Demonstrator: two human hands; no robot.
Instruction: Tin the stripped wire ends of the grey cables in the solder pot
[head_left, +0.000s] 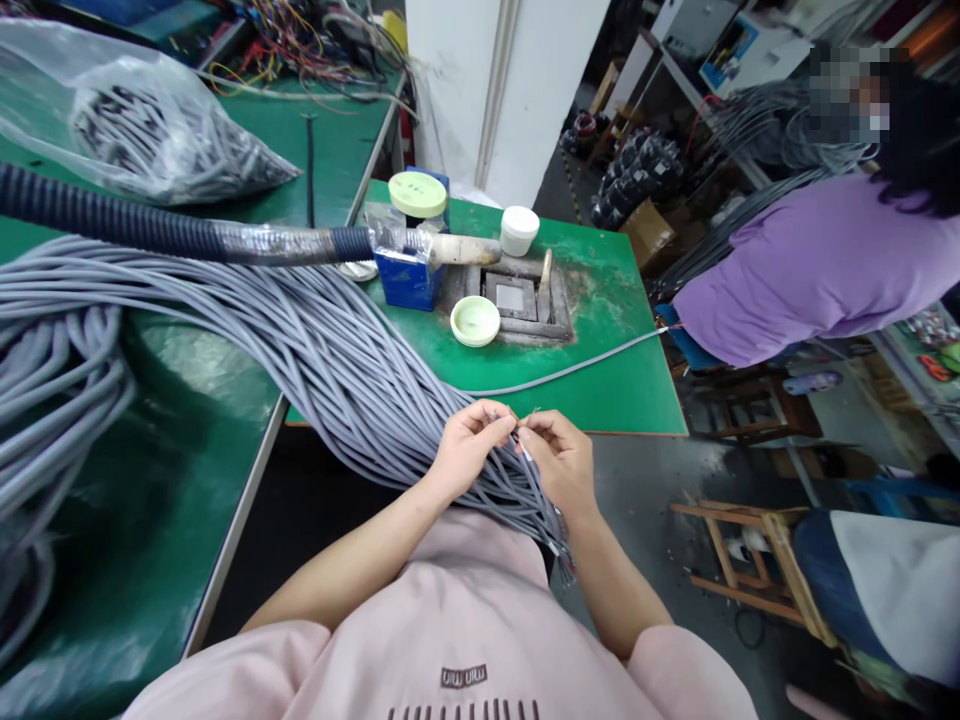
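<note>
A thick bundle of grey cables [360, 350] runs across the benches and over my lap, its stripped ends [561, 560] hanging past my right wrist. Above the bundle, my left hand [474, 445] pinches the thin wires at a cable end between thumb and forefinger. My right hand [556, 462] meets it fingertip to fingertip, closed on the same wire end, with a short white piece showing under the thumb. The individual wires are too small to tell apart. One single grey cable [570, 371] lies apart on the green bench, its end at the right edge.
Ahead are a solder pot [514, 298], a pale green dish [475, 322], a white jar [519, 230], a blue box [409, 278] and a ribbed hose [285, 243]. A plastic bag of cables [165, 130] lies left. A person in purple [817, 270] sits right, near a wooden stool [750, 560].
</note>
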